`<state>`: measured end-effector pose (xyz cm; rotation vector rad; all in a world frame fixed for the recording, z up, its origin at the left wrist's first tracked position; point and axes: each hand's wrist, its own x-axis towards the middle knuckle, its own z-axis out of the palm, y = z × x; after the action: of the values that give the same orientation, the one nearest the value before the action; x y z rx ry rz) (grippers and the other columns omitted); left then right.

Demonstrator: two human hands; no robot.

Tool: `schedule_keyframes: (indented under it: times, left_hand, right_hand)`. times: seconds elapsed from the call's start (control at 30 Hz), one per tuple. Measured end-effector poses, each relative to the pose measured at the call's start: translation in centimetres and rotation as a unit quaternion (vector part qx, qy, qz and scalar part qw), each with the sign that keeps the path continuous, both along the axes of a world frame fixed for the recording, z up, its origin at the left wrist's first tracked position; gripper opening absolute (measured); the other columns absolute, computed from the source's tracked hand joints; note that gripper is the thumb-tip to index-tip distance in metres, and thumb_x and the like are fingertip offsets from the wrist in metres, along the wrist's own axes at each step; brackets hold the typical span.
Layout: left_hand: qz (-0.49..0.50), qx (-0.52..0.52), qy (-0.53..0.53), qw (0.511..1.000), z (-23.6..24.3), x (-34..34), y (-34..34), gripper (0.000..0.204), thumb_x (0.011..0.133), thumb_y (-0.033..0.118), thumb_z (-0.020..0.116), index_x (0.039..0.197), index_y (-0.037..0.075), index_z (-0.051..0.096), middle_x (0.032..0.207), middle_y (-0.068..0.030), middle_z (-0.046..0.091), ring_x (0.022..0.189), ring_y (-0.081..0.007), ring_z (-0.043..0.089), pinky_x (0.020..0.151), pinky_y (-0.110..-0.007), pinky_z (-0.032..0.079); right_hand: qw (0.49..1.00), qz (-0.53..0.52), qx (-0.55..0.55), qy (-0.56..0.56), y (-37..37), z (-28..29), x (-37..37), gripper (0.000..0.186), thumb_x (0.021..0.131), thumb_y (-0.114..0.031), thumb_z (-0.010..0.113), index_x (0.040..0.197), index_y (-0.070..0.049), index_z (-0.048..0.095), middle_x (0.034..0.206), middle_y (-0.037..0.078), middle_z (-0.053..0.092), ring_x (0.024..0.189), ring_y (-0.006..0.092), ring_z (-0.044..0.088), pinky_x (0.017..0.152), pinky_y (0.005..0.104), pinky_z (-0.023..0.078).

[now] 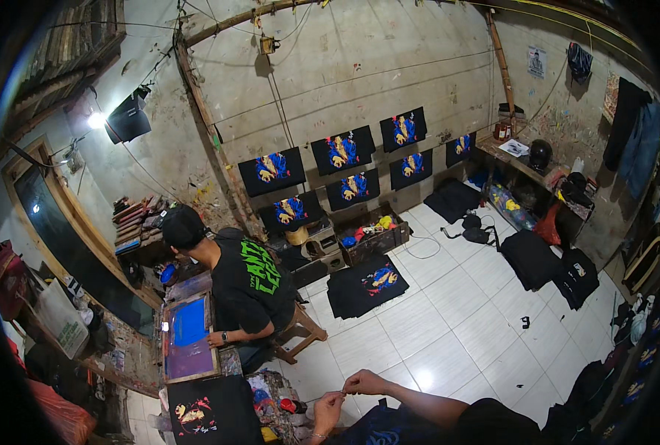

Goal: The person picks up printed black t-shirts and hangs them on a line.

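Note:
My left hand (327,412) and my right hand (365,383) come together at the lower middle, fingertips almost touching. Both are closed in a pinch. Whatever is between the fingers is too small to make out. Below them lies the dark cloth with a blue print (382,434) near my body. Just left of my hands is a cluttered stand with containers, among them a red one (293,406). A black printed T-shirt (215,411) lies flat beyond it.
A co-worker (244,285) sits on a wooden stool (300,334) at a printing screen (190,334). Black printed shirts (342,150) hang along the wall. A stack of shirts (367,285) lies on the tiled floor (448,311), near a wooden crate (374,241). More black cloth (530,259) lies at right.

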<state>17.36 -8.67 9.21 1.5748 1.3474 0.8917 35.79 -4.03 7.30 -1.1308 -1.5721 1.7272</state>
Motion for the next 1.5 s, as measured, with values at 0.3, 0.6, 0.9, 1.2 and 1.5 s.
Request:
schedule_keyframes:
  times: [0.3,0.6,0.9,1.2,1.5]
  left_hand:
    - [0.132,-0.27,-0.371,0.879,0.7,0.0,0.5,0.02,0.086,0.01,0.054,0.1,-0.003,0.059,0.091,-0.0065,0.061,0.083,-0.0132,0.056,0.071,-0.026,0.044]
    - [0.152,-0.307,-0.308,0.888,-0.2,-0.2,0.4,0.017,0.084,0.009,0.057,0.095,-0.003,0.058,0.087,-0.0073,0.061,0.079,-0.0143,0.056,0.069,-0.026,0.045]
    - [0.034,-0.342,-0.308,0.887,-1.0,0.0,-0.2,0.014,0.086,0.008,0.055,0.095,-0.003,0.057,0.084,-0.0074,0.061,0.072,-0.0153,0.057,0.064,-0.026,0.047]
    - [0.051,-0.409,-0.486,0.771,-1.0,0.1,-0.9,0.016,0.091,0.016,0.049,0.095,0.001,0.055,0.083,-0.005,0.057,0.077,-0.0166,0.053,0.072,-0.031,0.045]
    - [0.013,-0.437,-0.545,0.715,-3.4,-0.3,-1.5,0.017,0.09,0.017,0.051,0.097,0.002,0.054,0.089,-0.0041,0.055,0.083,-0.0165,0.05,0.076,-0.031,0.043]
  right_hand:
    - [0.996,0.043,-0.048,0.064,0.3,-0.3,-0.6,0.018,0.082,-0.021,0.059,0.08,-0.005,0.066,0.066,-0.001,0.059,0.062,0.0057,0.053,0.057,0.0211,0.044]
    - [0.997,0.018,0.057,0.044,0.0,1.5,0.5,0.02,0.079,-0.015,0.06,0.097,-0.006,0.063,0.085,0.003,0.061,0.07,0.008,0.056,0.063,0.0217,0.046]
    - [0.967,0.122,0.219,0.034,-0.5,3.3,0.4,0.026,0.078,-0.01,0.062,0.104,-0.008,0.062,0.103,0.007,0.057,0.095,0.0207,0.055,0.075,0.0314,0.049]
    - [0.978,0.108,0.178,0.03,-1.0,3.9,0.6,0.024,0.08,-0.015,0.063,0.103,-0.007,0.064,0.097,0.007,0.064,0.089,0.0182,0.058,0.079,0.0291,0.045]
    - [0.987,0.077,0.122,0.065,-1.6,2.8,0.8,0.019,0.08,-0.016,0.063,0.094,-0.003,0.066,0.085,0.01,0.066,0.079,0.015,0.061,0.075,0.0272,0.046]
